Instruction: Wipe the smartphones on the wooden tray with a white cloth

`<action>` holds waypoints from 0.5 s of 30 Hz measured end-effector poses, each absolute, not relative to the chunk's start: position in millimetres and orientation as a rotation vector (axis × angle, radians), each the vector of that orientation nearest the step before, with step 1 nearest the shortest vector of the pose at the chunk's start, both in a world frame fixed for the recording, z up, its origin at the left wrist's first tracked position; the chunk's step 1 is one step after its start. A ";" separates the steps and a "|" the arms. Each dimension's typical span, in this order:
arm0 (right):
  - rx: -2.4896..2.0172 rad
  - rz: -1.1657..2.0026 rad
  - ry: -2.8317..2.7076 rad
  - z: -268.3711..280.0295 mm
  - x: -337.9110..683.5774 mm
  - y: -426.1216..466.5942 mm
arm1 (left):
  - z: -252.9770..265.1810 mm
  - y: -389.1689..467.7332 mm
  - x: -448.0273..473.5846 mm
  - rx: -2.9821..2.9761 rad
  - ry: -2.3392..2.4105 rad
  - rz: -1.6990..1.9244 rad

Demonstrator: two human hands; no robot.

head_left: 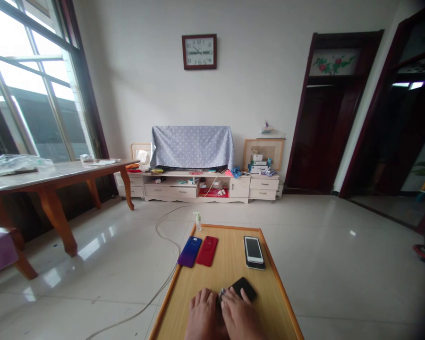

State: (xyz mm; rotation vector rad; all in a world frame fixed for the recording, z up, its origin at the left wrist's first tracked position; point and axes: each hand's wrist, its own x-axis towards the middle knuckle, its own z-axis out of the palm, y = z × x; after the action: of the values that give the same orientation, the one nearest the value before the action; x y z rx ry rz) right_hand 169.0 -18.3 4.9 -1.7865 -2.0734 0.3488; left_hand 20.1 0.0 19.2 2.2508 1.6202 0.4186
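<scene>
A black smartphone (247, 286) lies at a slant on the low wooden table (226, 250), partly covered by my hands. My right hand (239, 311) rests over it, fingers bent, pressing a small grey crumpled cloth (221, 293) against its surface. Close by on the left, my left hand (202, 311) has its fingers curled at the phone's near end, which is mostly hidden. Beyond my hands, a blue-purple phone (190, 251) and a red phone (207, 250) lie side by side at the left. At the right, a white phone (254, 249) sits on top of a dark one.
A small pump bottle (198, 222) stands at the table's far left corner. A cable (159, 226) runs over the tiled floor on the left. Farther off are a white TV cabinet (241, 188), a cloth-covered screen (193, 146) and a larger table (67, 172).
</scene>
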 end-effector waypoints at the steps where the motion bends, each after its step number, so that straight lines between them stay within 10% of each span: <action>1: -1.821 0.311 -2.028 4.9 177.2 -16.0 | 21.0 -0.1 20.4 2.252 1.614 0.399; 15: -1.687 -0.050 -1.937 -59.0 189.9 -28.1 | 18.4 2.2 20.9 2.251 1.600 0.367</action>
State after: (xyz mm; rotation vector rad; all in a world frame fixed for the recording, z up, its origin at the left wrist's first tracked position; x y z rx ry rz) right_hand 189.9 -28.1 -59.0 -1.6865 -1.9371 -0.0497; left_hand 20.9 2.2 18.4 2.2514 1.5996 0.3672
